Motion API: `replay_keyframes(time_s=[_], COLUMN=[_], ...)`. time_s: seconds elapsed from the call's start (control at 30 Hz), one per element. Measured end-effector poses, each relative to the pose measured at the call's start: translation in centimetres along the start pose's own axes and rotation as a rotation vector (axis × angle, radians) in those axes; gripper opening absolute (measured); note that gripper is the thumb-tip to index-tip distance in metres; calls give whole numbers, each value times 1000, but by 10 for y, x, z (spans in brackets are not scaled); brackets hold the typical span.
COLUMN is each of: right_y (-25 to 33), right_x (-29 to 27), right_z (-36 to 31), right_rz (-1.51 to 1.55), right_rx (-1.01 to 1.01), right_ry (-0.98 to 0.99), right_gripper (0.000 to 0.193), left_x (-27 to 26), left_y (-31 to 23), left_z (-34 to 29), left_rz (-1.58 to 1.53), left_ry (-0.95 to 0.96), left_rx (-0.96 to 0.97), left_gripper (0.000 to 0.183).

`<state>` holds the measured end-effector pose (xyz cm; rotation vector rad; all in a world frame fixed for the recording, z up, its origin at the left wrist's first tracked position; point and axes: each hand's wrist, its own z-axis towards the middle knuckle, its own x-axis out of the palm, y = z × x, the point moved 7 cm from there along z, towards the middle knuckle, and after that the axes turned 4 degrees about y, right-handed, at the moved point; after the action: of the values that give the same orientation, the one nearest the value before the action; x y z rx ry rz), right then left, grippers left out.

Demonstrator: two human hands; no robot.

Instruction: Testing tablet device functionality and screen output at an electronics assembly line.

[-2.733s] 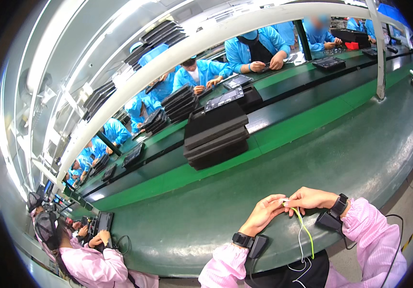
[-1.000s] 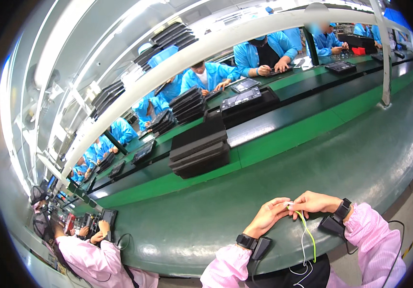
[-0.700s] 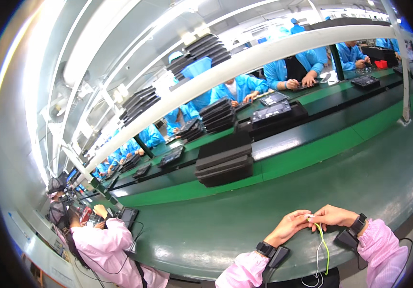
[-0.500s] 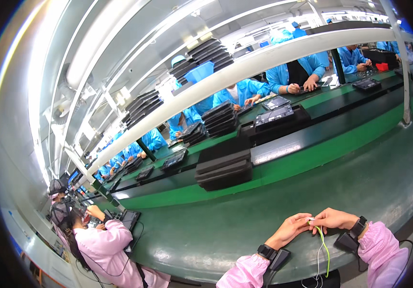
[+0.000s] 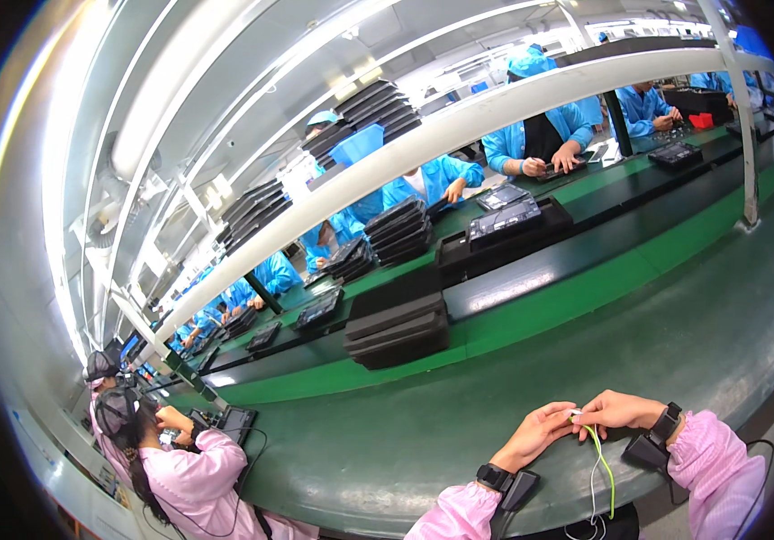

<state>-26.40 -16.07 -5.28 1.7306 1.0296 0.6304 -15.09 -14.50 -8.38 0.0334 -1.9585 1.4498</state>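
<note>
At the lower right, above the green worktop, my two hands meet fingertip to fingertip. My left hand and my right hand both pinch the upper end of a thin cable, yellow-green and white. A small pale end shows between the fingers, though its exact shape is too small to make out. From the pinch, the yellow-green and white strands hang loosely past the worktop's near edge. Each wrist wears a black strap with a dark box on it.
A stack of black foam trays lies at the worktop's far side. Beyond runs a conveyor line bearing dark devices, with co-workers in blue behind it. A white rail crosses above. At left sits a co-worker in pink.
The whole view has shifted slightly, so the line and trays appear further left. My hands keep their pinch on the cable. A co-worker behind the line has moved a hand.
</note>
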Motion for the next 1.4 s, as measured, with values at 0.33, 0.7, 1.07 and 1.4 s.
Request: replay_keyframes(time_s=[0.33, 0.7, 1.07, 1.4], right_y=[-1, -2, 0, 8], right_x=[0, -1, 1, 2], right_z=[0, 2, 2, 0], right_rz=[7, 20, 7, 5], right_rx=[20, -5, -4, -16], right_ry=[-7, 3, 23, -44], right_gripper=[35, 33, 33, 30], left_x=[2, 2, 5, 3], left_y=[-3, -3, -4, -3], left_z=[-1, 0, -2, -2], left_rz=[-15, -8, 0, -12], left_ry=[-16, -11, 13, 54], left_rx=[-2, 4, 8, 45], left_gripper=[27, 27, 28, 28])
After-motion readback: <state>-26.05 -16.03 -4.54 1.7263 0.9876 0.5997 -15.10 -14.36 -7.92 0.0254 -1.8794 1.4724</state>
